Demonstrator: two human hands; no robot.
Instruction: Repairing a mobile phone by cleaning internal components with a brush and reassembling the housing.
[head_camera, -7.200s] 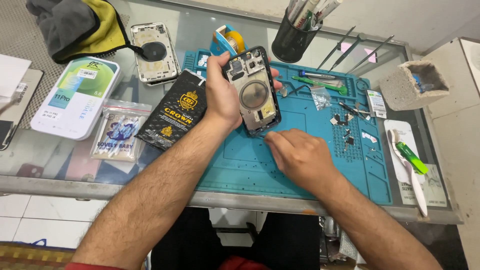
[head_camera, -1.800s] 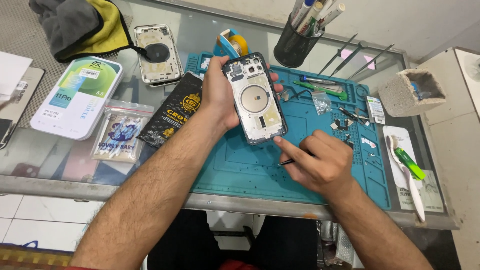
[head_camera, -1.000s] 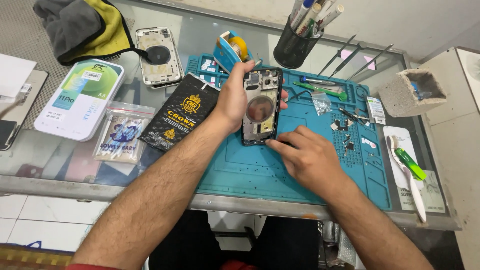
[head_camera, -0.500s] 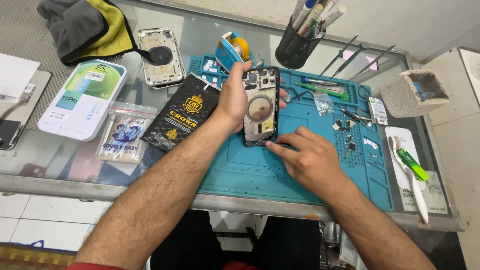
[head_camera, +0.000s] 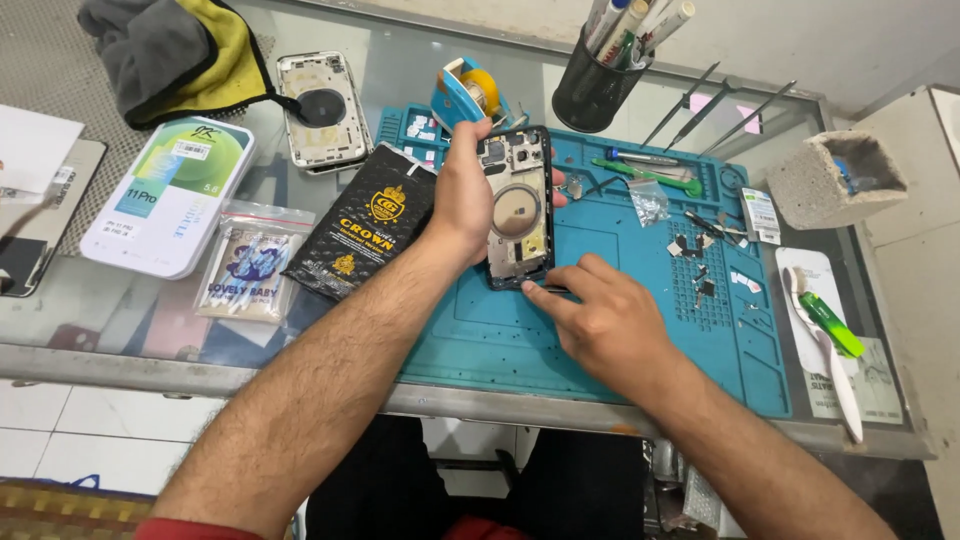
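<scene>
My left hand (head_camera: 462, 200) grips an opened phone housing (head_camera: 518, 208), its inside with a round coil facing me, tilted up on edge above the teal repair mat (head_camera: 640, 350). My right hand (head_camera: 600, 318) rests on the mat just below the housing's lower end, fingers pinched on a thin dark tool (head_camera: 553, 290) whose tip touches the housing's bottom edge. Most of the tool is hidden by the fingers.
A second phone housing (head_camera: 322, 108), a black packet (head_camera: 368, 222), a white box (head_camera: 170, 195), a small plastic bag (head_camera: 248, 270), a tape dispenser (head_camera: 468, 92), a pen cup (head_camera: 590, 92), tweezers (head_camera: 700, 95), loose small parts (head_camera: 700, 250), a grey block (head_camera: 838, 180) and a green-handled tool (head_camera: 830, 322) lie on the glass table.
The housing went from lying flatter and facing me to tilted on edge. My right hand moved from the mat's right toward the housing's lower end with the tool.
</scene>
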